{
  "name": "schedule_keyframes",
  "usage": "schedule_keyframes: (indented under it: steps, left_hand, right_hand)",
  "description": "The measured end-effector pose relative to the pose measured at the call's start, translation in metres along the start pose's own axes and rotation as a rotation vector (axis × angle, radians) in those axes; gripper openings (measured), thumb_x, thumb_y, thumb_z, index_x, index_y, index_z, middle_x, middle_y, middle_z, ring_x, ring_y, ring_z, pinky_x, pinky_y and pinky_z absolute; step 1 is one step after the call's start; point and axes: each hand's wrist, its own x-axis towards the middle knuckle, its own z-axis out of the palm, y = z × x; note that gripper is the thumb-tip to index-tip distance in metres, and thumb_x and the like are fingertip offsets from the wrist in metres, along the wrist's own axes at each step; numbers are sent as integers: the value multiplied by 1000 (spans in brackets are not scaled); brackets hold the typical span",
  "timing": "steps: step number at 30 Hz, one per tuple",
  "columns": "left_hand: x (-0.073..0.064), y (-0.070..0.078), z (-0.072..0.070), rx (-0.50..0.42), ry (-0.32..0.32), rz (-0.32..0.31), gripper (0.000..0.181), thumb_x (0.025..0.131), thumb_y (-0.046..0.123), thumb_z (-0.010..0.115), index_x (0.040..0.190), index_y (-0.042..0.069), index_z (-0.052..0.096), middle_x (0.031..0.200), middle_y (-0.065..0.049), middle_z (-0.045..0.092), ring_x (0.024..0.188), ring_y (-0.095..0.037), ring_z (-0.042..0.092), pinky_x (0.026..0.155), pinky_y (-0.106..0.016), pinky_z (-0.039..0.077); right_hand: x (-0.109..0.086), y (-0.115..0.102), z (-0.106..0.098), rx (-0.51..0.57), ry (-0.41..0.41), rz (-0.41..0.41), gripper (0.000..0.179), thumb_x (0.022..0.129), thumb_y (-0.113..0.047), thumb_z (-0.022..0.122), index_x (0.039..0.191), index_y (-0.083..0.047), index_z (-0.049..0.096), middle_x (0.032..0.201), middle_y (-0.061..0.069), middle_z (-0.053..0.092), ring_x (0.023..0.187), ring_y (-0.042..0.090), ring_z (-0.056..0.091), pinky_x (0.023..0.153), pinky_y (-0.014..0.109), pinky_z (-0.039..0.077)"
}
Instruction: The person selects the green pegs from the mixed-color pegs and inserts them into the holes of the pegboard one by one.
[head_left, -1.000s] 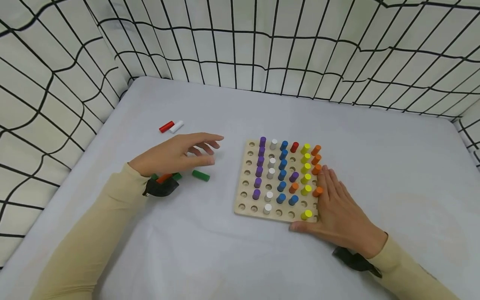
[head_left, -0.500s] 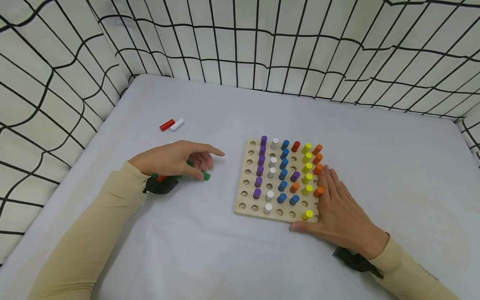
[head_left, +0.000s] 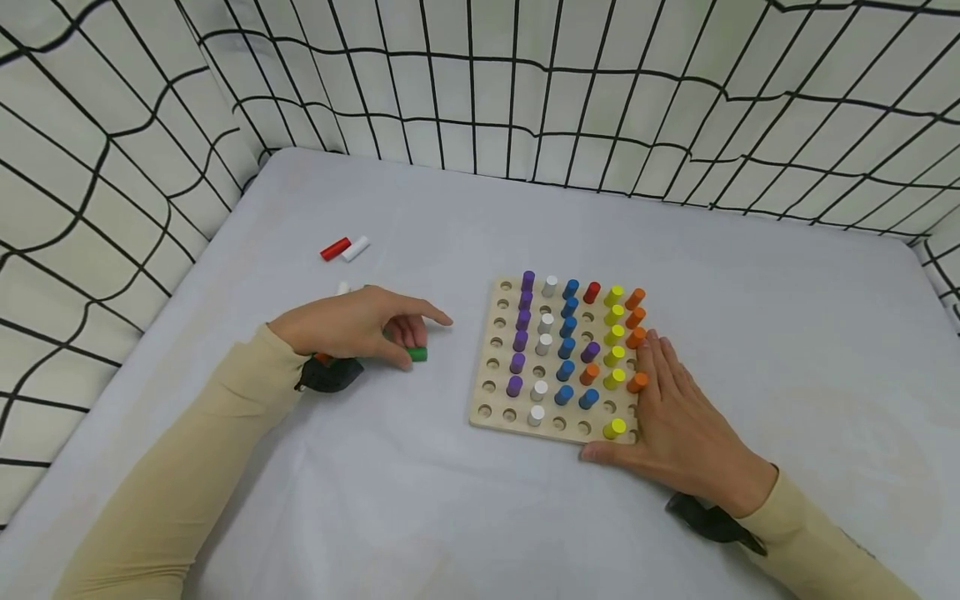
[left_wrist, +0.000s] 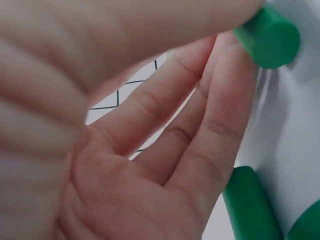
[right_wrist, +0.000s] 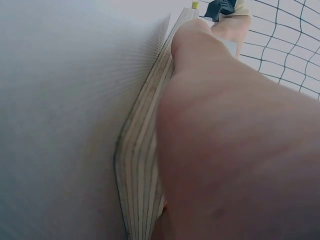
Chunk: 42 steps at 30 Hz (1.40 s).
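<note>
My left hand [head_left: 352,323] is low over the white cloth, left of the pegboard. Its thumb and a fingertip pinch a green peg [left_wrist: 275,42], whose end also shows in the head view. Two more green pegs lie nearby in the left wrist view, one green peg [left_wrist: 252,205] beneath the fingers. The wooden pegboard [head_left: 483,398] carries upright purple, white, blue, red, yellow and orange pegs, with some holes bare. Along the board's right edge lies my right hand [head_left: 682,429], fingers straight, thumb at the near corner. The right wrist view shows it against the board's layered edge [right_wrist: 137,170].
A red peg [head_left: 335,249] and a white peg [head_left: 356,248] lie side by side beyond the left hand. Another white peg [head_left: 343,288] peeks out behind that wrist. Black wire grid [head_left: 517,92] stands along the back and left of the cloth-covered surface.
My left hand has come down from above the cloth, and its thumb and fingers have closed on the green peg. The right hand and the board stay in place.
</note>
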Motion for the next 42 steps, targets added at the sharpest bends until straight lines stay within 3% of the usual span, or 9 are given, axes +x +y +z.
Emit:
schedule_keyframes:
  steps: [11,19,25,33,42]
  left_hand:
    - [1,8,3,0,26,21,54,93,9,76,143,23,60,109,5,73,103,-9,70,99,-32,60]
    - [2,5,3,-68,141,51,44,95,11,75,137,21,67,118,6,74,110,-12,68,100,-30,61]
    - [5,6,3,-157,227,101,34,95,9,75,128,15,72,121,1,73,107,-13,69,103,-32,60]
    - [10,5,6,-248,262,98,25,93,12,78,117,10,73,116,-1,73,105,-13,72,101,-29,60]
    - [12,5,7,-291,344,133,30,92,8,78,120,7,72,119,-4,73,105,-7,69,101,-28,60]
  right_hand:
    - [1,0,0,9,-12,23,147,74,-94,55,162,6,-8,173,27,-8,161,51,3,126,72,19]
    - [1,1,3,12,-16,35,149,72,-97,53,162,6,-6,173,26,-8,161,49,2,128,70,18]
    - [1,2,4,-3,-1,31,149,71,-99,51,162,6,-3,173,26,-5,161,49,5,127,70,19]
    - [1,3,4,-1,0,29,151,70,-101,49,162,6,-3,173,26,-6,161,50,4,127,70,19]
    - [0,1,4,-2,4,28,149,71,-99,50,162,6,-1,173,27,-5,161,49,5,127,70,19]
